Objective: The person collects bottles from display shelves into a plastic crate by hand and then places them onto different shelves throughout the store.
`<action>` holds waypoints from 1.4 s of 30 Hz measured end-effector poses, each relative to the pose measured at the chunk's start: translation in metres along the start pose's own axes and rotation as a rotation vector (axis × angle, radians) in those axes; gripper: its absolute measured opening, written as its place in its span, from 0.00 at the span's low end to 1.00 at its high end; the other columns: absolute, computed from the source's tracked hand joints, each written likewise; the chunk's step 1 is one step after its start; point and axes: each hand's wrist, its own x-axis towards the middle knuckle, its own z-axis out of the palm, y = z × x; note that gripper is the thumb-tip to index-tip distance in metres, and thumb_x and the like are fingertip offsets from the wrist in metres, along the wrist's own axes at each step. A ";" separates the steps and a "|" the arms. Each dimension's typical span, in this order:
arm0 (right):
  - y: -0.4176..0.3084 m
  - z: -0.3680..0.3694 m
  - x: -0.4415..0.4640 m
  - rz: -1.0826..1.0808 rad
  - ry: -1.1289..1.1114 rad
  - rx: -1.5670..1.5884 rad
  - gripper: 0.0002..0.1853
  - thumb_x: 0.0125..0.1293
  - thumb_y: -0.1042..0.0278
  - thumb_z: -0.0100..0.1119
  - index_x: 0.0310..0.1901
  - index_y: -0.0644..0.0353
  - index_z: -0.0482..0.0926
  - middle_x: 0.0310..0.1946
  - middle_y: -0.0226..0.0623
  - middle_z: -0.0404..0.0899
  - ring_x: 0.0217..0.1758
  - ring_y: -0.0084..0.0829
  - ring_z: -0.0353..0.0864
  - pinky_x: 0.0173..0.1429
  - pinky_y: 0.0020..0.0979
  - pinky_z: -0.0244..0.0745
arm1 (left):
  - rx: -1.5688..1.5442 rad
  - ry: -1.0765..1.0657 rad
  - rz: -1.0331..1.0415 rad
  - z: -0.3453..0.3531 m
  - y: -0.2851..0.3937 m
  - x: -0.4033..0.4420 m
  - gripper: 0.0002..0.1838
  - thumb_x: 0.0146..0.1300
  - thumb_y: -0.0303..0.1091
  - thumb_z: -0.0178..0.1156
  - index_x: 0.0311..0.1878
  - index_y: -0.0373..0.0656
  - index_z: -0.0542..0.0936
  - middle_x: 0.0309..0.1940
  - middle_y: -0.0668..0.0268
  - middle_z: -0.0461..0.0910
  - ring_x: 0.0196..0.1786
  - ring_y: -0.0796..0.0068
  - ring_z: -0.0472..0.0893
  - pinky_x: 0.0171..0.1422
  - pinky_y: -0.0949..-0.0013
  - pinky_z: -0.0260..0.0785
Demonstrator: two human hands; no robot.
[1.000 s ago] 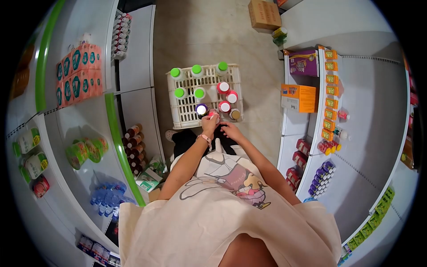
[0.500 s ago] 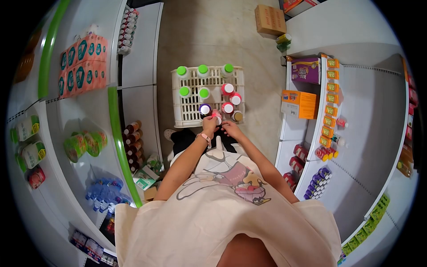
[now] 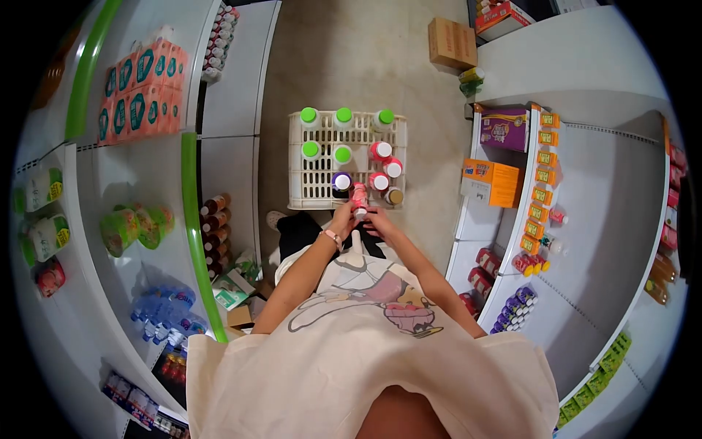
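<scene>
A pink bottle with a white cap [image 3: 359,196] is held in front of my body, tilted with its cap toward me. My left hand [image 3: 341,219] is closed round its left side. The fingers of my right hand [image 3: 377,222] are bent against the right side near the cap. Just beyond is a white slotted plastic crate [image 3: 295,175] with bottles on it. Several have green caps [image 3: 343,154], others are pink bottles with white caps [image 3: 380,151]. A purple bottle with a white cap [image 3: 341,181] and a brown-capped bottle [image 3: 395,196] are closest to my hands.
Shelves flank me. On the left are pink tissue packs [image 3: 142,91], blue-wrapped water bottles [image 3: 164,311] and brown bottles [image 3: 216,223]. Right-hand shelves hold an orange box [image 3: 493,183], a purple box [image 3: 504,129] and small orange packs [image 3: 542,175]. A cardboard box [image 3: 452,42] lies ahead.
The pink bottle has come toward me, out from the crate's near edge, and more of its side shows. Both hands have drawn back slightly with it. The view has shifted a little.
</scene>
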 end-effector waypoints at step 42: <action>-0.054 0.041 0.003 -0.523 0.594 -0.806 0.32 0.54 0.58 0.60 0.60 0.51 0.61 0.35 0.49 0.80 0.38 0.51 0.80 0.40 0.50 0.74 | 1.672 0.284 0.876 0.005 0.086 -0.018 0.31 0.43 0.26 0.65 0.54 0.51 0.69 0.52 0.59 0.67 0.47 0.51 0.76 0.45 0.55 0.73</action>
